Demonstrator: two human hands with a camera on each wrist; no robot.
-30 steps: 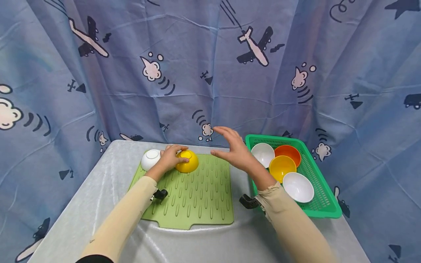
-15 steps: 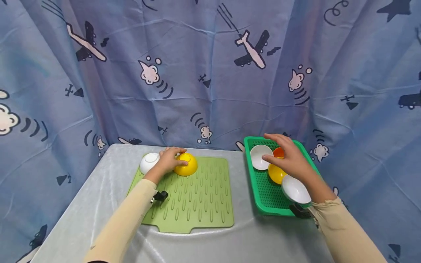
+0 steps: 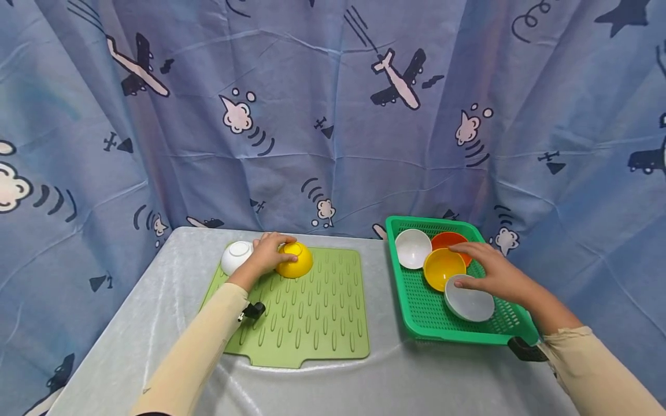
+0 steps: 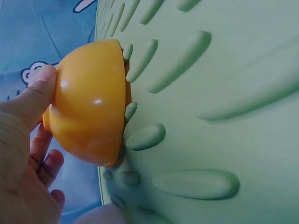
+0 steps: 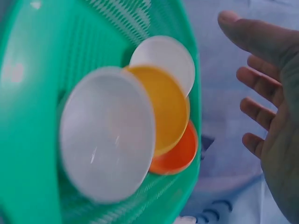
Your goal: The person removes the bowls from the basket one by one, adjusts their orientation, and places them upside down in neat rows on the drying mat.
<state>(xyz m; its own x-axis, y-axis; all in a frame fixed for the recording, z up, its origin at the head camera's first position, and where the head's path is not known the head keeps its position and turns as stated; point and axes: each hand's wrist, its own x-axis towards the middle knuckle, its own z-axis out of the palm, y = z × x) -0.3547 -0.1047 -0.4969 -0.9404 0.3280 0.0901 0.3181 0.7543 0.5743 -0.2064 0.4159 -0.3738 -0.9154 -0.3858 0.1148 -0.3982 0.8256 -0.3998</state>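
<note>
An upside-down yellow bowl [image 3: 298,263] rests on the green drying mat [image 3: 312,306]. My left hand [image 3: 267,253] pinches its foot between thumb and fingers; in the left wrist view the thumb [image 4: 39,91] lies against the bowl's base. Just left of it sits an overturned white bowl [image 3: 236,257], partly behind that hand. Over the right side of the green basket [image 3: 408,312] hovers my right hand [image 3: 496,276], thumb and fingers spread with nothing between them. Closest below it is an upright white bowl [image 3: 470,301] in the basket.
Also in the basket are another yellow bowl [image 3: 442,268], an orange bowl [image 3: 450,240] and a smaller white bowl [image 3: 413,249]. A patterned blue curtain [image 3: 333,115] hangs behind the table [image 3: 171,300].
My right hand has moved right, from beyond the mat's far right corner to over the basket, and then a little lower. My left hand keeps its place on the yellow bowl.
</note>
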